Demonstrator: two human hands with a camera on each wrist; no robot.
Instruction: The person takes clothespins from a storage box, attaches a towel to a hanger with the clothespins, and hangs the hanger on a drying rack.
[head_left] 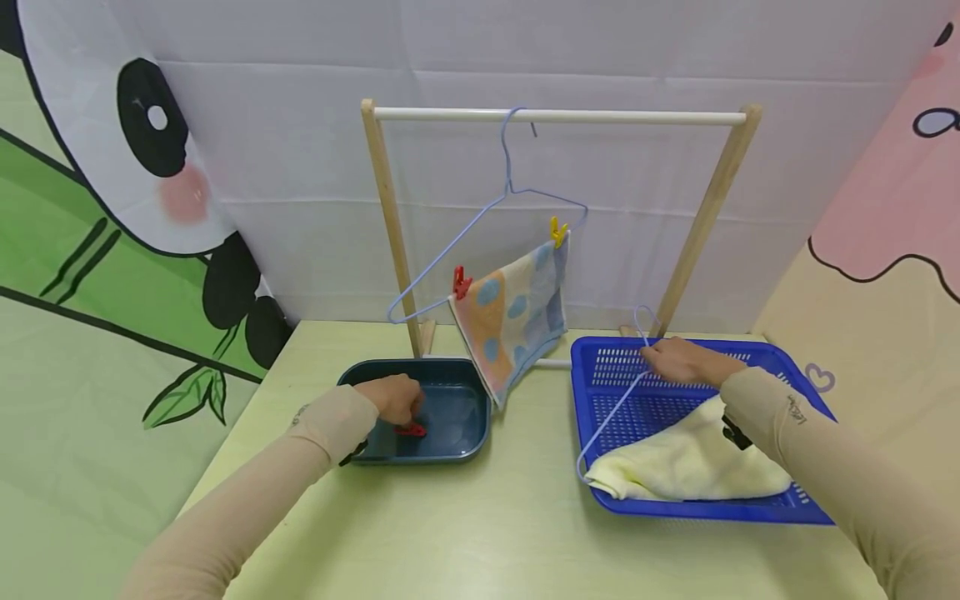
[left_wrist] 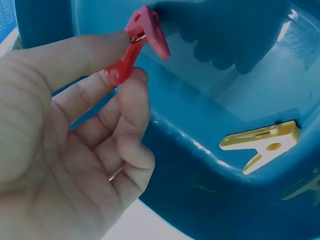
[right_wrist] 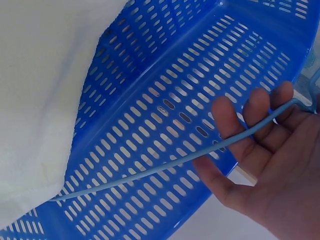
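Note:
My left hand [head_left: 397, 398] pinches a red clothespin [left_wrist: 135, 47] between thumb and fingertip, inside the dark teal basin [head_left: 450, 450]. A yellow clothespin [left_wrist: 265, 142] lies in that basin, seen in the left wrist view. Over the blue basket [head_left: 622, 507], my right hand [head_left: 686, 361] holds a light blue wire hanger [right_wrist: 150, 171] near its hook, fingers curled about the wire. A pale yellow cloth [head_left: 697, 467] sits at the hanger's lower end, partly over the basket; how it joins the wire is hidden.
Behind stands a rack with a white rod [head_left: 637, 117] and wooden posts [head_left: 705, 217]. A second hanger [head_left: 457, 237] hangs there, carrying a dotted towel [head_left: 517, 308] held by a red clip [head_left: 461, 283] and a yellow clip [head_left: 558, 232]. The towel's lower corner reaches beside the basin.

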